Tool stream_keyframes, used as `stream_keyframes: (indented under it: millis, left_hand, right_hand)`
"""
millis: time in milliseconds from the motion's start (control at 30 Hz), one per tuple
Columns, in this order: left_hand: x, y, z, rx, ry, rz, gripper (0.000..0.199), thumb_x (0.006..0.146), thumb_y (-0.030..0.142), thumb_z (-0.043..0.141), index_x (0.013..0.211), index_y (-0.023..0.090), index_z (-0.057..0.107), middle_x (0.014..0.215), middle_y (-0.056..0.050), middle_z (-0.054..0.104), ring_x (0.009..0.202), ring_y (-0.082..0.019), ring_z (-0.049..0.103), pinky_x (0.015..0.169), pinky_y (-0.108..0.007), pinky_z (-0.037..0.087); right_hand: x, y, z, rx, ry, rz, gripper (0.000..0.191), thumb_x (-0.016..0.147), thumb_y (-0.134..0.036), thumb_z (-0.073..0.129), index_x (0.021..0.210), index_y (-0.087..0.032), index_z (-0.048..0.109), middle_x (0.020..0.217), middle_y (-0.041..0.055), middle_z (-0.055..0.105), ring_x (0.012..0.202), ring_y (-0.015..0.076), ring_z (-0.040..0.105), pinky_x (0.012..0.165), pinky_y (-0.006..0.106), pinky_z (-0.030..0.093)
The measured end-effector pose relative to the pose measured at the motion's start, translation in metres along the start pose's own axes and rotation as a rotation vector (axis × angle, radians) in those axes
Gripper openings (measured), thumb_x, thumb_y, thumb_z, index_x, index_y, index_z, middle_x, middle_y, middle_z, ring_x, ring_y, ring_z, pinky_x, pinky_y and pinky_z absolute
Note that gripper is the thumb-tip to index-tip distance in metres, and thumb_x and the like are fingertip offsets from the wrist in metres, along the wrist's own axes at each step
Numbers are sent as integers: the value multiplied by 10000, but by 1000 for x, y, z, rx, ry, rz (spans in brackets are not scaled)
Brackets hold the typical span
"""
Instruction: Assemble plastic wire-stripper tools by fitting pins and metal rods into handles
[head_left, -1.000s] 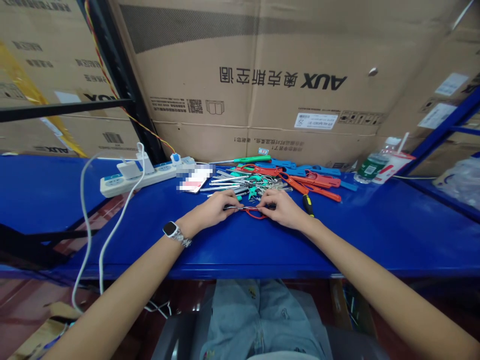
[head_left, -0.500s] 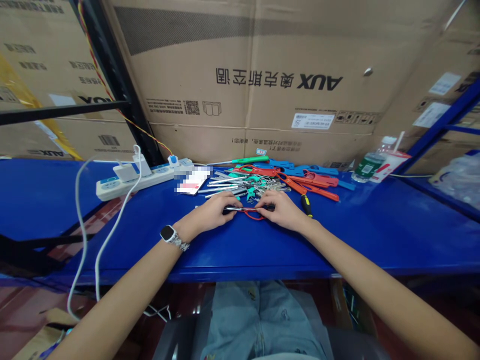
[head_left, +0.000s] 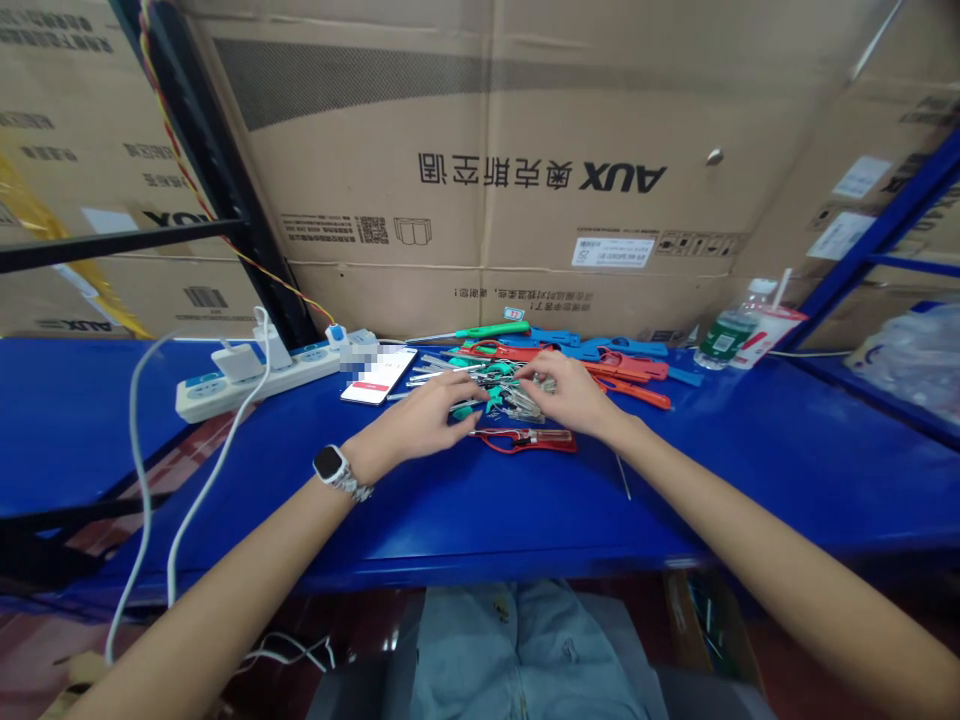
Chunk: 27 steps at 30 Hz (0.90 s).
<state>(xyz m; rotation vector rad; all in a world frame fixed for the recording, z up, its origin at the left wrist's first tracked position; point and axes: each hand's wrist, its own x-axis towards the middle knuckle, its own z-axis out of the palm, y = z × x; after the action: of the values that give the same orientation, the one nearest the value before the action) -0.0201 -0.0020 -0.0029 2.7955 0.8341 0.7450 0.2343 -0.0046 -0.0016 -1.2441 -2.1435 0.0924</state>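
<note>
In the head view, the red casing [head_left: 525,440] lies on the blue desk [head_left: 480,510], on my side of the heap of metal and green parts [head_left: 510,390], roughly between my two hands and a little nearer to me than my fingertips. Its thin end is just beside my left thumb, and its broader end reaches toward my right hand, lying below it in the picture. My left hand [head_left: 435,415] is loosely curled at the left edge of the heap, with a narrow gap between thumb and fingers. My right hand [head_left: 574,395] is over the right side of the heap, fingers bent in toward the small metal pieces; I cannot tell whether they pinch anything. A thin metal rod [head_left: 624,478] sticks out beside my right wrist, to the right of the red casing. Beyond the heap are a green-handled tool [head_left: 491,329], blue pieces [head_left: 626,347] and more red pieces [head_left: 634,368]. To the left of the heap I have a phone [head_left: 379,376] and, farther left, a white power strip [head_left: 281,375] with plugs in it. Well off to the right, a bottle [head_left: 725,338] stands beside a cup [head_left: 769,335], in front of the cardboard [head_left: 465,110].
</note>
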Motion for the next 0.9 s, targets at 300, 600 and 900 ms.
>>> stream_keyframes:
  millis: [300,600,900]
  left_hand:
    - [56,-29,12,72,174,-105,172,974,205,530,1013,170,694,1019,-95,676,981,-242,639,902,-407,522]
    - [32,-24,11,34,377,-72,157,1001,265,542,991,188,678,1020,-73,644,1005,-229,600,926,-407,507]
    - [29,18,11,-32,327,152,146,995,267,531,1007,208,664,1019,-72,624,983,-220,587,905,-401,514]
  right_hand:
    - [80,30,9,-245,-169,149,151,862,-334,735,967,-227,758,985,121,730,1113,364,601,962,544,440]
    - [85,27,4,-126,-105,142,23,859,-193,696,861,-213,684,905,67,739,922,265,668,925,468,458]
    - [2,7,-16,199,53,39,159,1006,-272,457,1140,-240,536,910,35,714,778,204,639,763,350,484]
